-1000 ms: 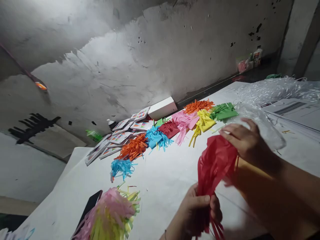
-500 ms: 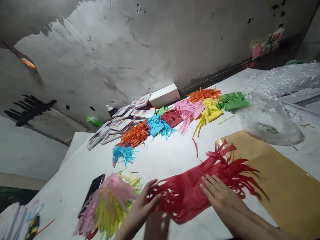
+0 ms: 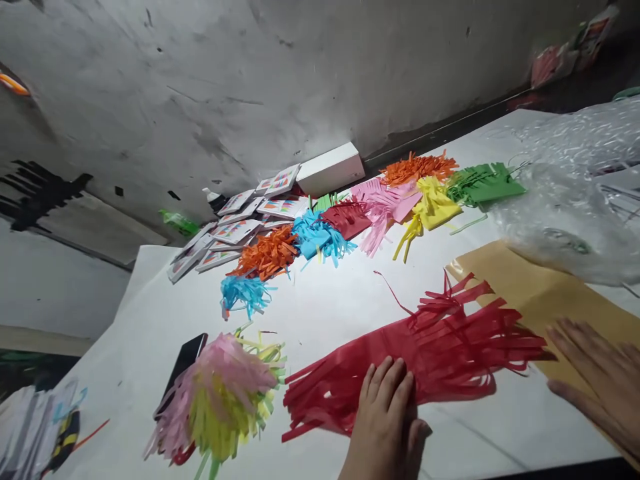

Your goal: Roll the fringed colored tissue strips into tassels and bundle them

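A sheet of red tissue paper lies flattened before me, its two ends cut into fringes. My left hand rests palm down on its near middle edge, fingers laid out flat and thumb a little apart. To the right, my right hand is spread over the brown kraft paper, off the red fringe's end; it holds nothing, and whether it touches the brown paper I cannot tell. Left of the red paper sits a bunch of pink and yellow fringed tissue.
A phone is partly under the pink fringe. Beyond are several coloured tissue tassels, printed cards and a white box along the wall. Clear plastic wrap lies at right, with stacked papers at lower left.
My left hand has moved right, from the left fringe to the paper's middle. My right hand has left the red paper and gone right. The fringes lie straighter; the view has shifted slightly.
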Motion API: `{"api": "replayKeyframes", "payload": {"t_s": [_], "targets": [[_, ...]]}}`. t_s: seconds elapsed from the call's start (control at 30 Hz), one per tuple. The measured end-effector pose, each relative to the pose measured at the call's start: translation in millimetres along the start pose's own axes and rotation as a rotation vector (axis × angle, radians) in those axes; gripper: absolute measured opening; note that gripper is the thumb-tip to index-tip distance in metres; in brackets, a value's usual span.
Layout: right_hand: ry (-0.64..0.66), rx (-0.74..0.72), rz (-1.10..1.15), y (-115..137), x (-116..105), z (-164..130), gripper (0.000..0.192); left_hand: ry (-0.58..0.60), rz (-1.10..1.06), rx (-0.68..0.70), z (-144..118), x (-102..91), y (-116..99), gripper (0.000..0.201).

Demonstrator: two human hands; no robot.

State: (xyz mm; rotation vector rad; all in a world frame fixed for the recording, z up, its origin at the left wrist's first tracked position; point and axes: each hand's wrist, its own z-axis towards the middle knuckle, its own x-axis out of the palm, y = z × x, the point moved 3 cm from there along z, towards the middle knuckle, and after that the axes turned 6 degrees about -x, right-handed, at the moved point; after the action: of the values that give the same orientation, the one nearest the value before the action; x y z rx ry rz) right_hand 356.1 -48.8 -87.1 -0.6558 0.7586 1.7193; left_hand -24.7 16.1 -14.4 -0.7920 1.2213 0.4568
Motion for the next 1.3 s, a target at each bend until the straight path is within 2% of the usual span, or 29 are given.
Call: {"api": "replayKeyframes", "payload": {"t_s": [0.07, 0.1, 0.17, 0.2, 0.23, 0.27, 0.33, 0.37, 0.4, 0.43, 0.5, 0.6, 0.73, 0.87, 0.93, 1.07, 1.17, 1.23, 1.3], "targets": [[0.098, -0.143, -0.097, -32.4, 7.3, 14.4, 0.073, -0.005, -0.004, -0.028, 3.4, -3.2, -0.5, 0.060], [0.091, -0.203, -0.117, -41.2, 5.9, 26.0, 0.068, -0.015, -0.006, -0.040, 5.2, -4.1, -1.1, 0.059], [0.031, -0.223, -0.121, -39.6, -5.9, 52.8, 0.060, -0.037, -0.009, -0.053, 8.0, -4.3, -2.3, 0.058], [0.035, -0.221, -0.084, -27.0, -13.2, 65.7, 0.056, -0.045, -0.012, -0.050, 8.9, -3.7, -2.6, 0.056], [0.100, -0.221, -0.019, -6.8, -18.7, 76.9, 0.051, -0.049, -0.016, -0.035, 9.4, -3.0, -2.9, 0.055], [0.077, -0.257, 0.067, 20.5, -25.5, 86.2, 0.047, -0.052, -0.019, -0.017, 9.7, -2.1, -3.2, 0.052], [0.076, -0.432, 0.212, 85.9, -30.4, 97.2, 0.048, -0.056, -0.026, 0.030, 10.1, -1.0, -4.5, 0.045], [0.140, -0.515, 0.222, 116.9, -26.4, 99.2, 0.046, -0.063, -0.029, 0.054, 10.1, -1.1, -5.6, 0.042], [0.149, -0.574, 0.251, 143.0, -21.5, 99.9, 0.040, -0.074, -0.034, 0.072, 10.0, -1.6, -6.9, 0.039], [0.096, -0.628, 0.312, 163.3, -17.3, 99.6, 0.035, -0.086, -0.040, 0.087, 9.6, -2.7, -8.3, 0.036], [0.033, -0.592, 0.400, 182.9, -8.4, 98.7, 0.039, -0.115, -0.052, 0.098, 7.5, -6.3, -10.6, 0.032], [0.052, -0.481, 0.438, 182.5, -5.8, 97.8, 0.040, -0.155, -0.079, 0.087, 1.3, -13.9, -11.4, 0.027], [0.070, -0.422, 0.400, 175.9, -14.5, 96.6, 0.038, -0.210, -0.136, 0.088, -5.3, -22.3, -11.0, 0.023], [0.128, -0.440, 0.430, 174.4, -6.7, 94.4, 0.037, -0.247, -0.168, 0.039, -3.2, -25.0, -11.3, 0.020], [0.158, -0.431, 0.445, 172.0, 0.0, 98.4, 0.034, -0.223, -0.197, -0.029, 0.8, -26.2, -9.5, 0.017], [0.280, -0.302, 0.326, 166.8, 14.8, 116.8, 0.026, -0.064, -0.093, -0.318, 17.3, -32.0, 2.4, 0.020], [0.350, -0.272, 0.236, 166.5, 26.8, 130.5, 0.027, 0.136, 0.102, -0.510, 36.6, -37.6, 12.8, 0.021], [0.373, -0.277, 0.187, 166.3, 34.5, 138.1, 0.026, 0.258, 0.172, -0.558, 49.3, -39.5, 16.9, 0.020], [0.373, -0.282, 0.126, 165.5, 39.0, 144.7, 0.026, 0.314, 0.197, -0.562, 58.9, -40.3, 18.7, 0.019]]}}
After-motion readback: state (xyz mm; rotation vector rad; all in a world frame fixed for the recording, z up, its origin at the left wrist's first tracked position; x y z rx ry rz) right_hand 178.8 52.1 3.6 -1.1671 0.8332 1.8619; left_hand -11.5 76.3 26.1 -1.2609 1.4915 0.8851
